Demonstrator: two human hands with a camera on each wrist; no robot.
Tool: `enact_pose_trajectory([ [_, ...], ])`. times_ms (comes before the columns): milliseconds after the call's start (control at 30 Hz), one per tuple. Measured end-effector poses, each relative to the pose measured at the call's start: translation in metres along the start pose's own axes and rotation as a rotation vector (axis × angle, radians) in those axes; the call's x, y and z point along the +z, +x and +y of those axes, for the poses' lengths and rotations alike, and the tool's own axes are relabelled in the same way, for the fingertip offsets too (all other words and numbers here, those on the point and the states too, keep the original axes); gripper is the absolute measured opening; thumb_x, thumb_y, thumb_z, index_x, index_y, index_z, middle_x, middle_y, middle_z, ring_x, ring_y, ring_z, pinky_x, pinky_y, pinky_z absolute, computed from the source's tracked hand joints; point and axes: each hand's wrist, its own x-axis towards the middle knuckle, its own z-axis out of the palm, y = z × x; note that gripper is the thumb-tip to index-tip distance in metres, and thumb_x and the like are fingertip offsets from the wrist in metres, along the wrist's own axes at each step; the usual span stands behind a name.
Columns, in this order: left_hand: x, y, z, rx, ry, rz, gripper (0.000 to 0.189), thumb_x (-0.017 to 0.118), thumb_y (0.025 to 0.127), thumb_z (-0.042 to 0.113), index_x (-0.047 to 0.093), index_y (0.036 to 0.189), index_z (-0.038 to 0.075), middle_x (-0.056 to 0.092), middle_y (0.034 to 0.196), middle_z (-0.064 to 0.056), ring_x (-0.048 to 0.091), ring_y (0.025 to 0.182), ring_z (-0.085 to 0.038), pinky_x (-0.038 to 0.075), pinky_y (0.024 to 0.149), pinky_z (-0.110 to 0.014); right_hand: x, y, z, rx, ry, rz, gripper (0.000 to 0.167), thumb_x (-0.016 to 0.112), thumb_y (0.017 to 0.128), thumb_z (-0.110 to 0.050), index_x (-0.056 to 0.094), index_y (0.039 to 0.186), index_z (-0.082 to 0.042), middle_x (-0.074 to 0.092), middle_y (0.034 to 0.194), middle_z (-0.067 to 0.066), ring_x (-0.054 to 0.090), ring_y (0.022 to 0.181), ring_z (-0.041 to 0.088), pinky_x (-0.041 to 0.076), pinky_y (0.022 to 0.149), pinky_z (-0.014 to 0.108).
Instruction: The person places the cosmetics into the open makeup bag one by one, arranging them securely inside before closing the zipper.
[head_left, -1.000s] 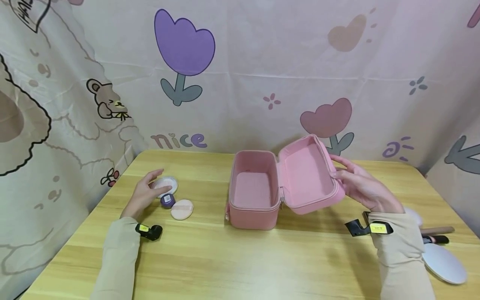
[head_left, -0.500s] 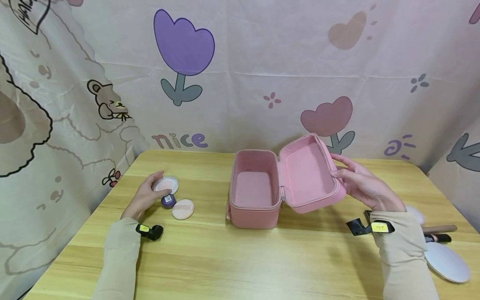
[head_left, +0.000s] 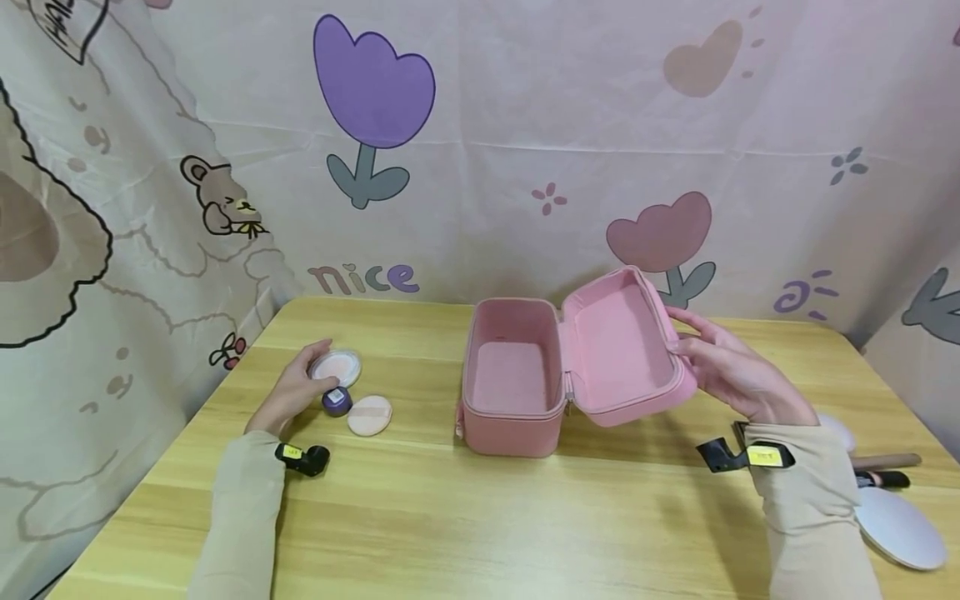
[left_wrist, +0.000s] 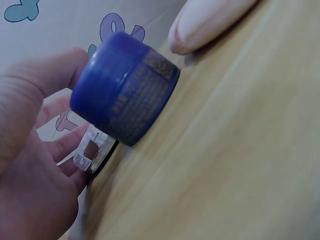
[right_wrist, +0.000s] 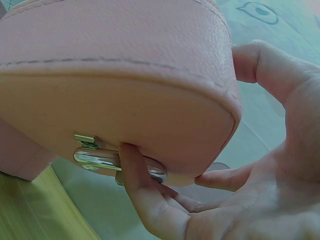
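A pink cosmetic case (head_left: 512, 437) stands unzipped on the table with its lid (head_left: 618, 342) swung out to the right. My right hand (head_left: 731, 371) holds the lid's outer edge, thumb on the rim. The right wrist view shows fingers under the lid (right_wrist: 115, 105), beside a shiny metal handle (right_wrist: 100, 159). At the left, my left hand (head_left: 294, 387) curls around a round powder compact (head_left: 337, 367) with a clear rim. Just in front of the compact is a small purple-blue jar (head_left: 337, 402), close to the thumb. A round powder puff (head_left: 370, 415) lies beside the jar.
By the right forearm lie a pale oval object (head_left: 900, 529), a brown stick-like handle (head_left: 888, 461) and a black-ended tool (head_left: 892, 479). Another pale round thing (head_left: 836, 432) is partly hidden by the sleeve. A printed cloth (head_left: 495, 100) hangs behind the table.
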Motion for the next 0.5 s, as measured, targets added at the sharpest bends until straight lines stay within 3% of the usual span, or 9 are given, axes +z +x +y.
enact_pose_trajectory([
  [267,0.0008,0.0026,-0.0022,-0.009,0.011,0.042,0.076,0.063,0.089,0.002,0.017,0.15,-0.005,0.021,0.151,-0.031,0.021,0.139,-0.044,0.019,0.112,-0.052,-0.0023,-0.0006,0.0003,0.001,0.007,0.005,0.046,0.042,0.097,0.002,0.031,0.137,-0.017,0.053,0.123,0.008,0.06,0.101,0.02,0.054,0.083,0.035],
  [500,-0.0004,0.004,-0.002,-0.026,0.031,0.028,0.084,0.068,0.087,0.006,0.014,0.15,-0.006,0.019,0.151,-0.033,0.02,0.139,-0.045,0.019,0.112,-0.053,-0.0006,0.0004,-0.0011,0.006,0.002,0.017,0.047,0.044,0.096,0.002,0.031,0.137,-0.017,0.055,0.124,0.007,0.061,0.102,0.021,0.054,0.083,0.036],
])
